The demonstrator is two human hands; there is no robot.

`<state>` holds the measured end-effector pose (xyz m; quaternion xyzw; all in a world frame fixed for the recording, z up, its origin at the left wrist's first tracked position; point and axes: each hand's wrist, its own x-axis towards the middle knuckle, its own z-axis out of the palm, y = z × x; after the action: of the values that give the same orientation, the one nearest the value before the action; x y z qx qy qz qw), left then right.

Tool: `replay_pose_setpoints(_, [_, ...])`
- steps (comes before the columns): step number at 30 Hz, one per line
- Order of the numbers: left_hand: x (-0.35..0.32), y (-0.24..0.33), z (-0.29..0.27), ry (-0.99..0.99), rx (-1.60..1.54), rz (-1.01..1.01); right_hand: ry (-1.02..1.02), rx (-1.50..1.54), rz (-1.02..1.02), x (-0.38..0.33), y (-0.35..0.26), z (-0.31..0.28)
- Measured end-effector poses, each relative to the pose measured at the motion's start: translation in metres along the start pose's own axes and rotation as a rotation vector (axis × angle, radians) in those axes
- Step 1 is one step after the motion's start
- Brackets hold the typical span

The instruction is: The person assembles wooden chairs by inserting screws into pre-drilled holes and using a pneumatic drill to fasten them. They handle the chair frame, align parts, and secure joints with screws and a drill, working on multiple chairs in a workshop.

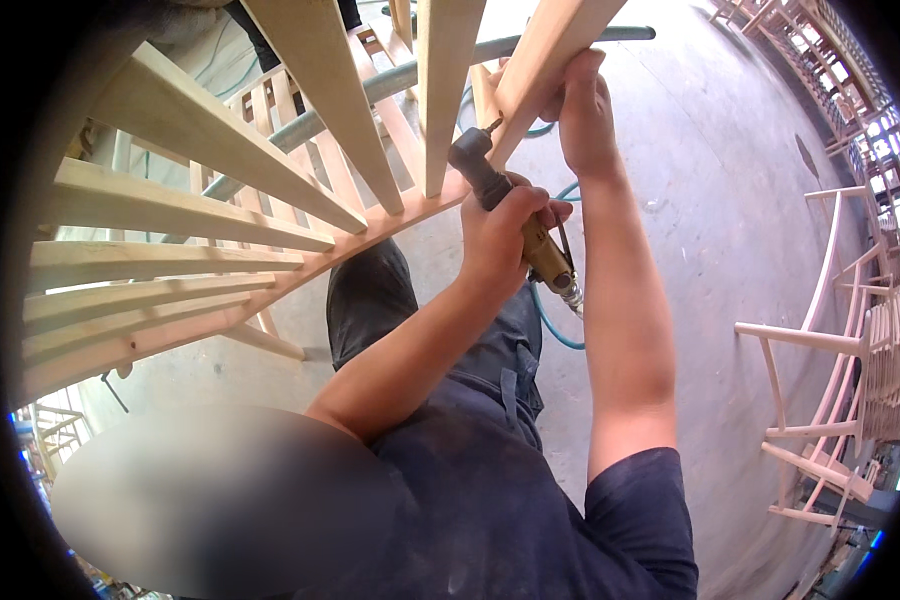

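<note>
In my left hand (505, 235) is a right-angle air screwdriver (485, 180) with a brass-coloured body, fingers wrapped round it. Its dark angled head points up, and a short bit (494, 125) sits close to a pale wooden post (542, 75). My right hand (582, 110) grips the edge of that post near its upper end, thumb on the near side; some fingers are hidden behind the wood. The post belongs to a slatted wooden frame, whose slats (350, 120) fan out from a curved rail (400, 215). Whether the bit touches the wood I cannot tell.
A grey metal pipe (610, 35) crosses behind the slats. The teal air hose (553, 335) loops down near my legs. More slatted wooden pieces (270, 115) stand beyond the frame. Several unfinished chair frames (800, 340) stack along the right, on a grey concrete floor (730, 240).
</note>
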<state>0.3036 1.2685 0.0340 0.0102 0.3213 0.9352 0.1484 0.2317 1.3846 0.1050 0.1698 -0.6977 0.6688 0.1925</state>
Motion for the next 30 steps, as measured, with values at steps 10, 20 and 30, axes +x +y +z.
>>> replay_pose_setpoints(10, [0.017,0.022,-0.007,-0.091,0.064,-0.213,-0.03,0.004,0.014,0.0,0.001,-0.003])
replay_pose_setpoints(20, [0.021,0.033,-0.009,-0.144,0.037,-0.411,0.009,0.026,-0.039,0.001,0.004,0.002])
replay_pose_setpoints(30, [0.018,0.039,0.0,-0.193,-0.047,-0.46,0.028,0.021,-0.015,0.0,0.004,0.002])
